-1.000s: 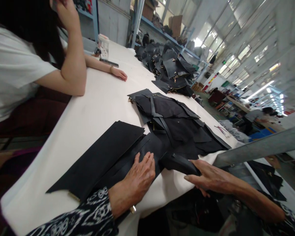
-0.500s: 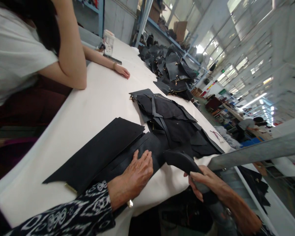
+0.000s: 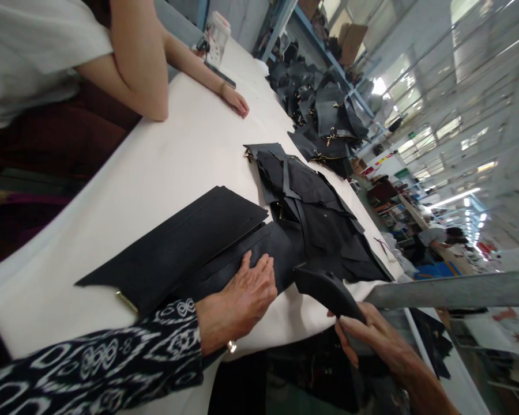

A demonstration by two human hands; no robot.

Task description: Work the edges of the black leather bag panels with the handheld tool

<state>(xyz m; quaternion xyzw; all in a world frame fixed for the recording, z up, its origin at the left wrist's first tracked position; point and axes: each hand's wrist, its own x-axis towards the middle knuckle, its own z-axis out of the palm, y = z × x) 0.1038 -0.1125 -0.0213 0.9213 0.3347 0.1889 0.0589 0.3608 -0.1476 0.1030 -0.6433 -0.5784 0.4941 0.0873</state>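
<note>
My left hand [image 3: 246, 297] lies flat, its fingers a little apart, on a black leather piece [image 3: 218, 268] on the white table [image 3: 155, 167]. Beside it rests a stack of black panels [image 3: 173, 248] with a gold zipper end at its lower edge. My right hand [image 3: 367, 331] is wrapped round a black curved strap-like piece [image 3: 328, 288], whose far end reaches the table edge near the leather. Past my hands lies a pile of black pieces [image 3: 315, 213] with some metal clasps.
Across the table at the left, a person's forearm [image 3: 190, 63] rests on the white surface near a clear container [image 3: 217, 40]. Farther back is a heap of black bag parts [image 3: 328, 115]. A grey metal bar [image 3: 454, 290] crosses at the right.
The view has shifted, so the table and the person's arm appear slightly higher and farther right. Both hands keep nearly the same pose, the left on the leather and the right on the curved piece.
</note>
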